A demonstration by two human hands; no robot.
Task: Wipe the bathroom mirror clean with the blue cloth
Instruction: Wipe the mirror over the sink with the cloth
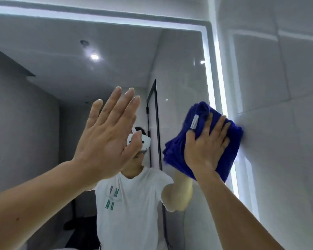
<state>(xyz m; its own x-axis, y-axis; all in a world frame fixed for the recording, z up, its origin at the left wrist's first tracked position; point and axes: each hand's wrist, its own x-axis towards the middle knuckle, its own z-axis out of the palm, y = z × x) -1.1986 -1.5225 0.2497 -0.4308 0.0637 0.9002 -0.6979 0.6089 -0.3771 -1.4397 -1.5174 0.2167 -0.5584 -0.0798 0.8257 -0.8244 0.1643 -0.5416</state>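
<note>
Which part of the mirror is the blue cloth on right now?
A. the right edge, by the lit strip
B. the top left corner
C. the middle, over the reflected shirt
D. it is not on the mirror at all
A: the right hand presses the blue cloth against the mirror at its right edge, over the lit strip beside the tiled wall.

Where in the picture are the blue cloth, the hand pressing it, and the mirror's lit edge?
blue cloth [177,156]: head view, lower left fold.
right hand [204,148]: head view, back of hand.
lit edge [212,78]: head view, right vertical strip.

Glossy white wall tiles [282,73] on the right, grey ceiling [76,56] with a lit recessed spotlight [94,57]
</note>
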